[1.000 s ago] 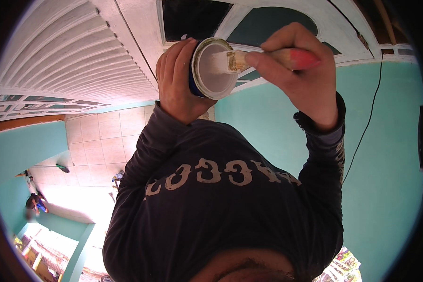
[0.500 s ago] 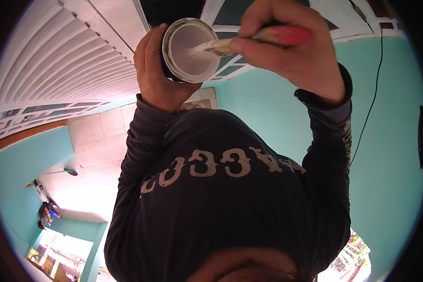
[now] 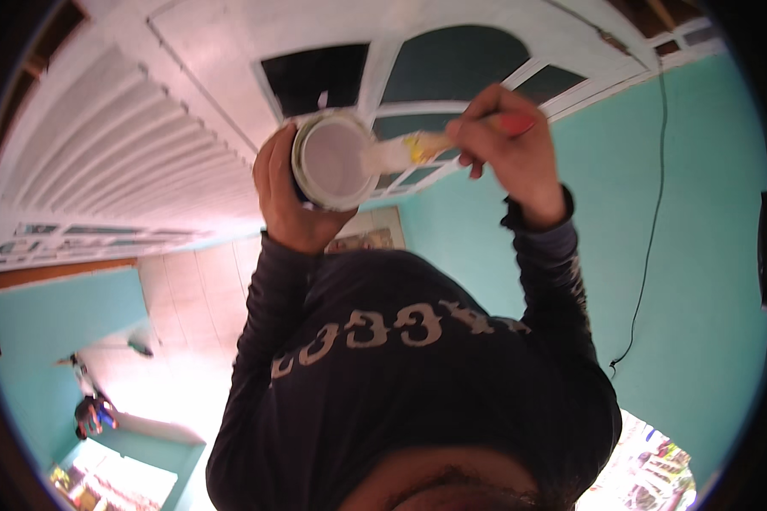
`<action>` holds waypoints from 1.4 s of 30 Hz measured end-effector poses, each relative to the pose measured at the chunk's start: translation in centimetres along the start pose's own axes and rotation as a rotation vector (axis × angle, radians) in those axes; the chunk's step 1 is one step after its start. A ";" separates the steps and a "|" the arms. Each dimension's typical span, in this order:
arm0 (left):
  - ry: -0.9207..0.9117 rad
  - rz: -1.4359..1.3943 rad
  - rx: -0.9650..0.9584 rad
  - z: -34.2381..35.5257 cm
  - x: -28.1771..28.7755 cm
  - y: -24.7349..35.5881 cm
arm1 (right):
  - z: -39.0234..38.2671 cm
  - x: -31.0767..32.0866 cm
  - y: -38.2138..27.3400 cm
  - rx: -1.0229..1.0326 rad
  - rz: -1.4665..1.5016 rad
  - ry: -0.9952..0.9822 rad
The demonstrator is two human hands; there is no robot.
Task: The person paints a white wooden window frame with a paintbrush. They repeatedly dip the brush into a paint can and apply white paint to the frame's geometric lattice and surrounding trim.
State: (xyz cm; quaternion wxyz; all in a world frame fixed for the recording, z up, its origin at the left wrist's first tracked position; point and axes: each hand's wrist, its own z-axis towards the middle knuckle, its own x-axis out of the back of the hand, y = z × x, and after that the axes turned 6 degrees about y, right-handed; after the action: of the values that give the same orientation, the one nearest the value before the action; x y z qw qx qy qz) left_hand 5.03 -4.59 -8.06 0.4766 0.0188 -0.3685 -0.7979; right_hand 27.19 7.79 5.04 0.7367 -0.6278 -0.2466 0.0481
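Observation:
My left hand (image 3: 291, 204) is wrapped around the side of a paint can (image 3: 336, 203), which is tilted so its open mouth faces me. Pale, whitish paint coats the inside; its depth cannot be made out. In my right hand (image 3: 507, 157) is a paintbrush (image 3: 419, 148), pinched between thumb and fingers at its red-tipped handle. The white-coated bristles lie across the right side of the can's rim, their tips over the opening. Whether they touch the rim is unclear.
Close beyond the can is a white panelled door (image 3: 452, 64) with dark panes. White louvred slats (image 3: 102, 162) extend leftward. A turquoise wall (image 3: 699, 213) with a hanging black cable (image 3: 659, 196) stands on the right. Another person (image 3: 94, 415) is far off at lower left, near a broom (image 3: 141, 347).
Both hands have come lower in the view with the can and brush. The brush has drawn rightward, from inside the can's mouth to its right rim. The view has tilted, showing more door.

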 end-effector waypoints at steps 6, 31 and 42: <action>-0.063 -0.024 0.039 0.6 -0.5 0.9 | -1.1 -1.3 1.0 -0.083 0.177 -0.040; -0.190 -0.410 0.217 6.1 -1.4 3.2 | -2.3 7.8 4.8 0.282 0.838 0.651; -0.105 -0.183 -0.103 8.6 -0.4 1.5 | 5.3 17.6 -0.9 0.750 0.395 1.341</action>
State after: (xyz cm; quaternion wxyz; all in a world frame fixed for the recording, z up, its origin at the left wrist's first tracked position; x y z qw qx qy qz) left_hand 3.07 0.25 -1.04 0.3820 -0.0140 -0.3480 -0.8560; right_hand 40.12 19.05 11.75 0.8683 -0.2650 0.3986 -0.1306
